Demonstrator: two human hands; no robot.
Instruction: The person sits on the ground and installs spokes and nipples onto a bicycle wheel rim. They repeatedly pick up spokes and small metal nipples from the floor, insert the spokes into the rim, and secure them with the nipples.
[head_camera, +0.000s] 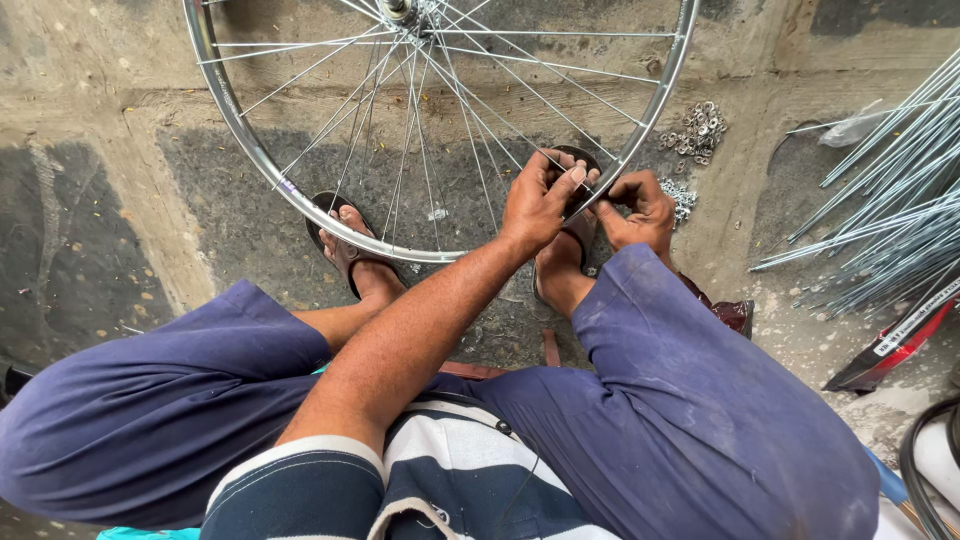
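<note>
The wheel rim (230, 115) is cut off at the top edge. What the right hand (638, 208) pinches is too small to tell; its wrist hides behind the knee (650, 300).

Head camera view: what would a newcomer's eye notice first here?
First, the large silver bicycle wheel filling the top, standing on the concrete floor between the person's feet. Then the left hand and right hand, both working at its rim on the lower right. A bundle of loose spokes lies at the right edge.

Clear plastic bag (850, 128), upper right
</note>
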